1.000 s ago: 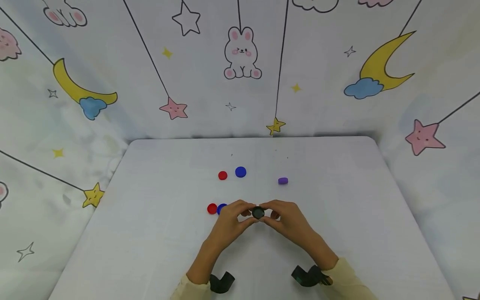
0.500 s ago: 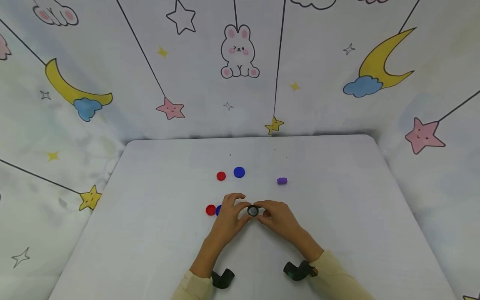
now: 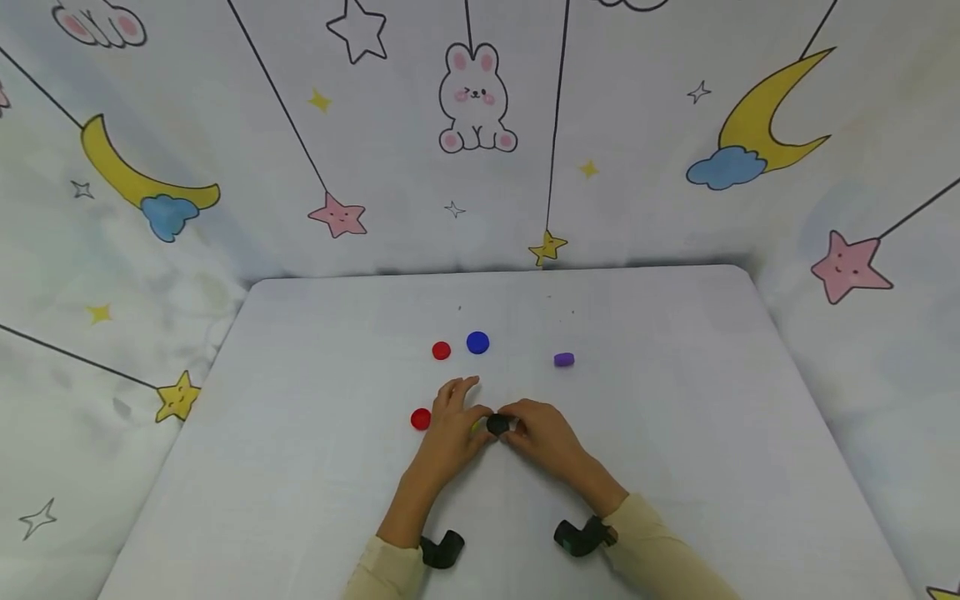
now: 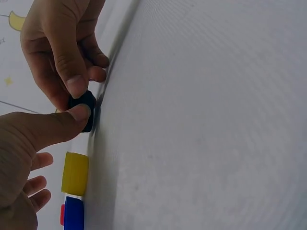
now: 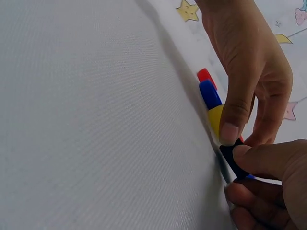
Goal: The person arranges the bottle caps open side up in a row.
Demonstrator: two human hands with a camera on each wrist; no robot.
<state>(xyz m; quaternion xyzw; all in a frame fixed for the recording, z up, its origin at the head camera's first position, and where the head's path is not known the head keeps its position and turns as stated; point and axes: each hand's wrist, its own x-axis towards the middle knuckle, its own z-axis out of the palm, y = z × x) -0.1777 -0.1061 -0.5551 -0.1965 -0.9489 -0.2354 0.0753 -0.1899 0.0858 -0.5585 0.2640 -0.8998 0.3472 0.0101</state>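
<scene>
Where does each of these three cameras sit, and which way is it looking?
Head: on the person's head, looking forward and down at the table; shows both forearms, left hand and right hand.
Left wrist: low beside the tabletop; shows both hands pinching the black cap.
Right wrist: low from the opposite side; shows both hands.
All three share the black cap; both wrist views share the yellow cap.

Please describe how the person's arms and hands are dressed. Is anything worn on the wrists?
Both hands are bare: left hand, right hand. Each forearm has a pale cream long sleeve. A small black angled device sits at the left wrist, and a similar one at the right wrist. No rings or watch show.
</scene>
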